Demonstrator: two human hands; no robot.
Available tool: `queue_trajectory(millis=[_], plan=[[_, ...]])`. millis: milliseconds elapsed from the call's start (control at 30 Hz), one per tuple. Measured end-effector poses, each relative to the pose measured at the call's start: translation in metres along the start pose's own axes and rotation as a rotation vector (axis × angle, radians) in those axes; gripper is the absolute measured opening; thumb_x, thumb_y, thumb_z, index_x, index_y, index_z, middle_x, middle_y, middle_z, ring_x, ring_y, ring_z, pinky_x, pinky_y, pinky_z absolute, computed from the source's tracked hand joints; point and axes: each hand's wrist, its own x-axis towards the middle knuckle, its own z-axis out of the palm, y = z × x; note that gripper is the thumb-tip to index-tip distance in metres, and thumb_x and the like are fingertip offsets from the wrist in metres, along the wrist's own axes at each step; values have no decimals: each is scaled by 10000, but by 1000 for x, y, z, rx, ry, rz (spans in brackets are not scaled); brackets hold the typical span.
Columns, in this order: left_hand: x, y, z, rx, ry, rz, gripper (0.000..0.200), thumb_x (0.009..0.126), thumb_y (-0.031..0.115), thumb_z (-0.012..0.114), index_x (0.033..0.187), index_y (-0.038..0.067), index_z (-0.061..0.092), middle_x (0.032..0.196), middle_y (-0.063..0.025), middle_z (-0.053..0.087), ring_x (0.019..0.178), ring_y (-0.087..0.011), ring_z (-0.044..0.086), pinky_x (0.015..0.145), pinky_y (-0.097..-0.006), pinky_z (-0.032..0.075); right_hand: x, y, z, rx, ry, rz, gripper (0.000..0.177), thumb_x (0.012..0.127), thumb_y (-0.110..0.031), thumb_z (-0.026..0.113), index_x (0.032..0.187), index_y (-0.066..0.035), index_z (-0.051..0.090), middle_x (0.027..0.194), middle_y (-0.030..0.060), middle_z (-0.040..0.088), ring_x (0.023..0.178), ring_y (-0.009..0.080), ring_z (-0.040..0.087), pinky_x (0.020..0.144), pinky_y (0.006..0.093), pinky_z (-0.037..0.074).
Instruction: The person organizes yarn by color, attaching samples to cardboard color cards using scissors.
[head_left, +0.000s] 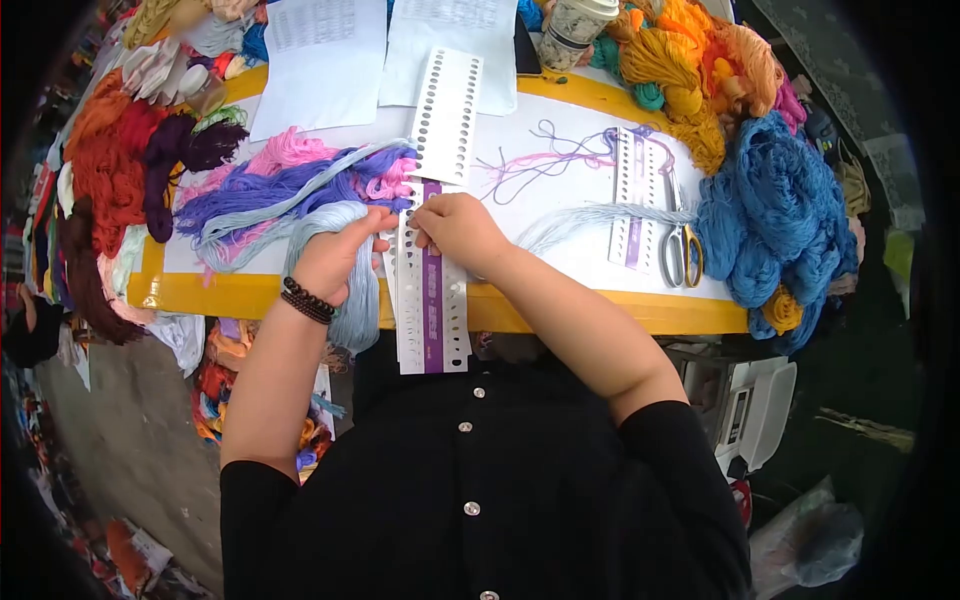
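My left hand (335, 262), wearing a dark bead bracelet, has a pale blue thread skein (355, 310) looped over it. Its fingers curl by the left edge of a white thread card (405, 320) with a purple stripe and punched holes. Closed in a pinch, my right hand (462, 232) lies over the upper part of this card, at its left row of holes; what the fingertips hold is hidden. Above the hands lies another white punched card (447, 115). Purple-blue thread (265, 190) and pink thread (290, 150) spread to the left, reaching the cards' holed edge.
Scissors (682, 245) lie at the right beside a threaded card (633, 195). Blue yarn (780, 200) and orange yarn (665, 60) are heaped at the right, red yarn (105, 150) at the left. Printed sheets (320, 65) and a lidded cup (575, 30) stand along the back.
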Motion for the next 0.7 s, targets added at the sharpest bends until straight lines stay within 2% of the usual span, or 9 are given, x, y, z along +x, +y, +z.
queue_trajectory(millis=[67,167,233,267,433,533,600,633,700], plan=[[8,-7,1,-7,21,-15,375,909,278,570,1184,24,548,1099,-42,626,885,-116,554,712,-242,446,0,-1,-1,29,3,11,238,869,-185,550,875,28,656,673,69,628,588,127,556,587,257,462],[16,-16,7,-80,40,93,279,883,200,597,1107,39,553,1020,-54,633,880,-136,583,709,-244,455,0,-4,-4,118,-9,45,229,865,-173,548,827,32,645,656,68,620,566,126,550,565,245,460],[22,-17,16,-113,46,115,237,870,126,602,1074,30,529,941,-63,633,835,-136,602,663,-243,443,2,-3,-5,183,-23,66,225,862,-166,548,802,31,639,648,68,615,554,127,547,550,240,457],[23,-14,21,-108,96,114,193,847,84,614,1019,38,541,867,-47,619,750,-126,593,620,-230,433,4,-2,-6,219,-27,80,218,840,-155,550,783,34,644,640,82,624,552,141,569,550,254,469],[32,-18,21,-9,150,79,147,833,81,626,960,46,563,793,-26,598,686,-101,554,587,-223,416,7,-2,-5,249,-36,112,231,825,-152,526,765,34,649,625,109,631,545,179,601,549,300,485],[35,-22,19,26,123,103,140,829,83,635,947,46,570,766,-18,591,649,-95,538,569,-223,410,10,-2,3,27,-21,41,262,837,-176,493,764,28,641,637,128,632,579,204,623,571,329,490],[34,-21,17,143,137,96,153,810,77,636,942,36,569,753,-12,588,611,-91,525,557,-221,409,11,2,12,-487,170,-245,290,847,-207,470,780,27,628,669,149,637,640,219,643,609,343,495],[37,-23,13,142,140,97,153,810,77,636,942,36,569,753,-12,588,611,-91,525,557,-221,409,11,5,13,-488,166,-248,290,847,-207,470,780,27,628,669,149,637,640,219,643,609,343,495],[42,-31,-1,416,203,43,156,777,121,606,915,50,588,770,-29,615,644,-126,558,658,-269,458,7,4,9,-146,-16,-121,267,863,-227,491,853,14,605,694,127,641,652,192,632,624,318,494]])
